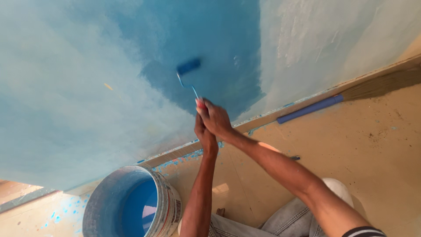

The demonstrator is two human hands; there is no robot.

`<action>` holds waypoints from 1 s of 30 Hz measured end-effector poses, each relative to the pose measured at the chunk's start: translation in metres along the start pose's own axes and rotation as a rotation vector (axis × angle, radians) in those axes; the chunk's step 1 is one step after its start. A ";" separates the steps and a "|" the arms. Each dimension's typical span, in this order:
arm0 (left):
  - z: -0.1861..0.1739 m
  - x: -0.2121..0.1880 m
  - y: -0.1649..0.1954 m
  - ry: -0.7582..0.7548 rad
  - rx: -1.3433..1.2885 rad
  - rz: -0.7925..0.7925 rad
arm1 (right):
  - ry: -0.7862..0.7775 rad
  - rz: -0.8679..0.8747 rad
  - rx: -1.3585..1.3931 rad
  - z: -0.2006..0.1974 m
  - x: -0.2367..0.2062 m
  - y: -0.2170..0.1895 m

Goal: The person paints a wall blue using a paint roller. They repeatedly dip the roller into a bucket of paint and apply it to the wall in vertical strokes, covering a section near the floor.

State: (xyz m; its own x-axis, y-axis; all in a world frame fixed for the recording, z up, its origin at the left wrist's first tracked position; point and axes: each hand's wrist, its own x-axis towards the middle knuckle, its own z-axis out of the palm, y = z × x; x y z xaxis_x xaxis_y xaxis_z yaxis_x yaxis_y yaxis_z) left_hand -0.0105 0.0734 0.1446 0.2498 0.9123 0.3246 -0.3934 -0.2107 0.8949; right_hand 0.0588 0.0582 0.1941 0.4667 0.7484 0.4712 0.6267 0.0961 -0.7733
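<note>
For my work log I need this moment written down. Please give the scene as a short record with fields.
Held tool: small blue paint roller with red handle, on the wall
Right hand: grips the handle
Left hand: just below the right hand, at the handle end
Wall: pale blue wall, darker wet patch around the roller
Floor: round white bucket of blue paint; blue-handled broom along the wall

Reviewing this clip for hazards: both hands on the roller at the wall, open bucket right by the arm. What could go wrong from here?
1. The open paint bucket sits close under the left hand and its forearm; an elbow swing could tip it or dip into the paint.
2. The roller works low, near the floor edge, where blue spatter already lies; more drips seem likely.
3. The broom lies along the wall base and might get painted or get underfoot.
</note>
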 end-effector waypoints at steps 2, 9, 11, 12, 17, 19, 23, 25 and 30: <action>-0.019 -0.021 -0.019 -0.055 -0.005 0.031 | -0.063 0.165 0.053 0.019 -0.026 0.019; -0.054 -0.029 0.001 -0.064 0.374 0.047 | 0.064 0.125 0.501 0.069 -0.050 0.048; -0.038 -0.002 0.029 -0.073 0.623 0.131 | 0.090 0.166 0.588 0.057 -0.024 0.040; -0.025 0.009 0.042 -0.090 0.645 0.141 | 0.109 0.157 0.652 0.045 -0.007 0.035; 0.062 0.061 0.092 -0.179 0.646 0.296 | 0.174 0.094 0.783 -0.056 0.066 0.002; 0.085 0.066 0.094 -0.155 0.643 0.361 | 0.130 0.154 0.813 -0.084 0.075 -0.003; 0.079 0.049 0.067 -0.125 0.674 0.206 | 0.122 0.199 0.749 -0.074 0.057 0.011; 0.054 0.032 0.045 -0.135 0.608 0.148 | 0.152 0.100 0.615 -0.045 0.036 0.028; -0.007 -0.029 -0.001 -0.086 0.444 -0.063 | 0.038 0.231 0.425 0.020 -0.038 0.067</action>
State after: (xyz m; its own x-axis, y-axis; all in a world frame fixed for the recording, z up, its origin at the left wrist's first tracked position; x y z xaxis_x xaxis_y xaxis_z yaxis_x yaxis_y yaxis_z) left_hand -0.0236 0.0499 0.1328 0.3409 0.8996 0.2730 0.0377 -0.3033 0.9522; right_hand 0.0701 0.0494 0.1160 0.5911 0.7579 0.2759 0.1973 0.1958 -0.9606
